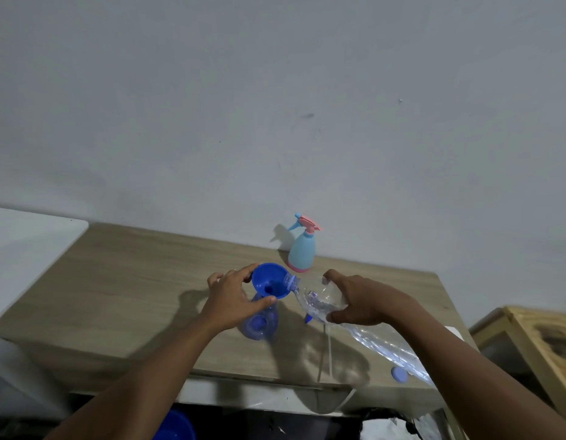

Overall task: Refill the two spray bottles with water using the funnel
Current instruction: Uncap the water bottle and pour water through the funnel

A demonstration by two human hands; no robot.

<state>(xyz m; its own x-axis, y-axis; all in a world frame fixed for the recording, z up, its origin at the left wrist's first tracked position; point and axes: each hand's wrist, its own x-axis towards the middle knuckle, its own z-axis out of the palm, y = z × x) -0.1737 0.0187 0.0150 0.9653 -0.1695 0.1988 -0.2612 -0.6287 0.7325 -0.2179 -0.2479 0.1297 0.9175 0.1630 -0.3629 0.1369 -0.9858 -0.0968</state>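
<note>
A glossy blue plastic funnel (270,281) at the left hand (234,296) meets the clear, crinkled plastic water bottle (319,301) in the right hand (364,303). Under the left hand stands a translucent blue plastic spray bottle (259,322). Beyond both hands, a smooth pastel plastic sprayer (302,249) sits on the matt wood-grain surface (132,281).

The scene is dimly lit, and a cool grey-blue cast is spread over the wall (275,106). Light is thrown from the right. Soft shadows are laid leftward on the table (116,281), and that of the spray bottle (302,252) is cast on the wall. Glints are seen on the clear bottle (319,300). Straight edges are bowed toward the corners, and detail is rendered soft throughout.
</note>
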